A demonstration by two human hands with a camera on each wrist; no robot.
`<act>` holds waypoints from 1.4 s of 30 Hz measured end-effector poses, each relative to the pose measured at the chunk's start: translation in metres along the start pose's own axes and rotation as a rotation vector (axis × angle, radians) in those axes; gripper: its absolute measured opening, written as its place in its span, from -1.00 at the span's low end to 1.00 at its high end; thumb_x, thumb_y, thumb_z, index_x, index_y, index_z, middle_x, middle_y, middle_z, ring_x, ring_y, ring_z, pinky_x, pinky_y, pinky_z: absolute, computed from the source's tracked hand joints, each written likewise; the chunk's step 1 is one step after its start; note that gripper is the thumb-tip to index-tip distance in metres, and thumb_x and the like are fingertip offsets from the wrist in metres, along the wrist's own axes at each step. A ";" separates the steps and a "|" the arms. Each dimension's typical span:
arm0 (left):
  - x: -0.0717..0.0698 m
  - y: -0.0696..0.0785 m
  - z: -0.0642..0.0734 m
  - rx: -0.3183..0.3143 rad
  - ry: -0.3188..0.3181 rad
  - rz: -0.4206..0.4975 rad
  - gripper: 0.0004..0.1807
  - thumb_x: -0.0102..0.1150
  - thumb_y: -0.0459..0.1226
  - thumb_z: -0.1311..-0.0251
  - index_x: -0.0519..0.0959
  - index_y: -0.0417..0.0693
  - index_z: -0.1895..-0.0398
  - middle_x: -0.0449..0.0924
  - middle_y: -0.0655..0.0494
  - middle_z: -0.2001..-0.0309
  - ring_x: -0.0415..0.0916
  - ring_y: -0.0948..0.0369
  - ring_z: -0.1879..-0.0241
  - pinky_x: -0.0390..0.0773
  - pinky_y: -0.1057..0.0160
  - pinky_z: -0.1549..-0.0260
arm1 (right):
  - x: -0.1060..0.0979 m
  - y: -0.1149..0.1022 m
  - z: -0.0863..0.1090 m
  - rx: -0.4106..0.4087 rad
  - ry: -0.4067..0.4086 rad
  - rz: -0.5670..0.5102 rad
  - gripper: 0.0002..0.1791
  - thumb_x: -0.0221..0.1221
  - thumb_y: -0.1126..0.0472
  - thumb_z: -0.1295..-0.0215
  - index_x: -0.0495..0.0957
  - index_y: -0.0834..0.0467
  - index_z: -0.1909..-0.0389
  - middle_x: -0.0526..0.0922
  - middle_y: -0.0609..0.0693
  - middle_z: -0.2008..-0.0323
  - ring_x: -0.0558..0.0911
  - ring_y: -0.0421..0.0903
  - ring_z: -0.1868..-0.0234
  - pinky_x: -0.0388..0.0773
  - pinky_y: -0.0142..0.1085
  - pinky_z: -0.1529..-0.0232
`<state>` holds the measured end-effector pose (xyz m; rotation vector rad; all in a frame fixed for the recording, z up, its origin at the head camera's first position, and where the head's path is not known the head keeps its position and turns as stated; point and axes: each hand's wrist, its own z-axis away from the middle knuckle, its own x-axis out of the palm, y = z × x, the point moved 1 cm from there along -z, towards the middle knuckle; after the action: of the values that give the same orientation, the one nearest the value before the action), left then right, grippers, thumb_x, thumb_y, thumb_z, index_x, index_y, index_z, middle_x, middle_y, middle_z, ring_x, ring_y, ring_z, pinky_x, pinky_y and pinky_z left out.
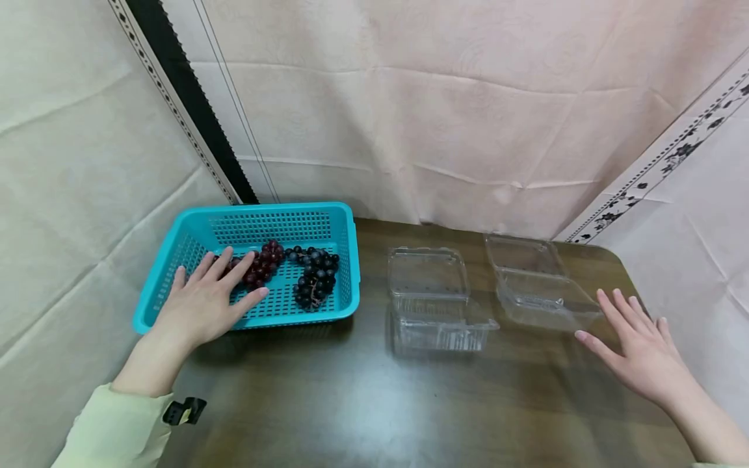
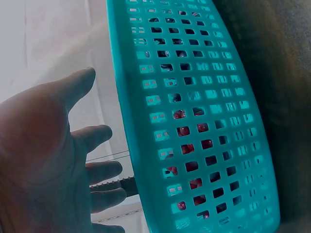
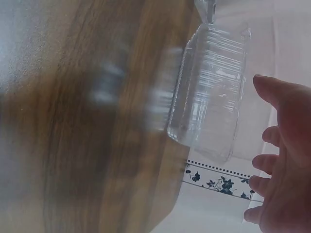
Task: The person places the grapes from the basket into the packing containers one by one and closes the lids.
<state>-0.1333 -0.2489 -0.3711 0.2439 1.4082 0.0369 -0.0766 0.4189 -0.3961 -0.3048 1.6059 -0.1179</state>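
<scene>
A turquoise plastic basket (image 1: 270,323) stands at the left of the table, holding a bunch of red grapes (image 1: 270,260) and a bunch of black grapes (image 1: 316,276). Over its left part hovers my left hand (image 1: 205,305), fingers spread; the left wrist view shows the palm (image 2: 39,145) above the basket rim (image 2: 124,107) with nothing in it. My right hand (image 1: 643,351), fingers extended, is beside a clear hinged plastic box (image 1: 544,299) with its lid raised back. In the right wrist view that box (image 3: 209,92) is apart from the fingers. A second clear box (image 1: 439,322) stands nearer the middle, lid up.
The brown wooden table (image 1: 363,403) has a rounded far right corner. Pale cloth curtains (image 1: 445,117) hang behind it and at both sides, with a black strip (image 1: 193,97) at the back left and a floral border (image 1: 673,156) at the right.
</scene>
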 end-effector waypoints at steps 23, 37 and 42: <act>-0.011 0.007 -0.007 0.030 -0.017 -0.043 0.01 -0.20 0.46 -0.47 0.02 0.10 -0.77 -0.13 -0.34 -0.70 -0.17 -0.45 -0.62 -0.23 -0.63 -0.44 | -0.015 -0.040 -0.033 -0.118 0.012 -0.187 -0.11 0.23 -0.01 -0.59 0.02 0.18 -0.73 0.10 0.40 -0.64 0.00 0.44 -0.66 -0.28 0.41 -0.59; -0.019 0.012 -0.009 0.093 -0.055 -0.039 -0.01 -0.21 0.45 -0.49 -0.01 0.11 -0.77 -0.12 -0.32 -0.71 -0.17 -0.44 -0.62 -0.22 -0.62 -0.45 | -0.009 -0.085 -0.051 -0.159 -0.045 -0.354 -0.32 0.21 0.08 -0.62 0.30 0.23 -0.61 0.56 0.34 -0.38 0.63 0.28 -0.27 0.31 -0.81 -0.06; -0.022 0.015 -0.009 0.110 -0.079 -0.035 0.00 -0.22 0.45 -0.49 -0.01 0.11 -0.77 -0.10 -0.31 -0.71 -0.14 -0.43 -0.62 -0.20 -0.60 -0.46 | 0.004 -0.094 -0.051 -0.154 -0.102 -0.381 -0.36 0.19 0.10 -0.63 0.33 0.27 -0.58 0.55 0.30 -0.41 0.65 0.24 -0.28 0.39 -0.75 -0.02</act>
<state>-0.1444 -0.2367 -0.3483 0.3084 1.3374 -0.0781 -0.1156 0.3219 -0.3717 -0.7245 1.4433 -0.2670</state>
